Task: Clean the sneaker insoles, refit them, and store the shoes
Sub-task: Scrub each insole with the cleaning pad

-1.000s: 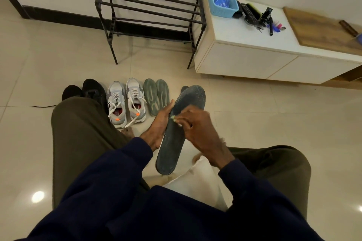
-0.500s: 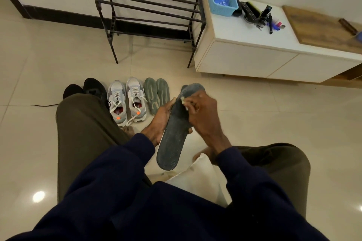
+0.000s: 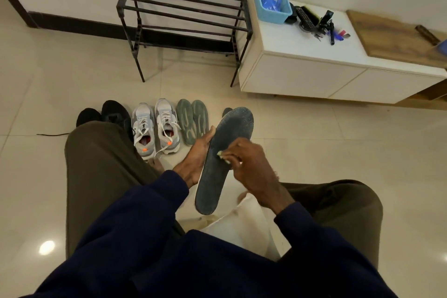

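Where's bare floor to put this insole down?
Bare tile lies between the rack and the grey sneakers, and right of the held insole, before the white cabinet. Crowded: black shoes, sneakers, green insoles side by side.

Long navy blue sleeves [image 3: 150, 205] end at the wrists of the left hand [image 3: 194, 159] and right hand [image 3: 251, 169]; loose olive-brown trousers [image 3: 96, 164] cover both knees beside them.

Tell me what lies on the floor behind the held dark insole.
Only the rounded tip of another dark piece, probably the second insole, shows beside the held insole near its top edge. The rest is covered by it.
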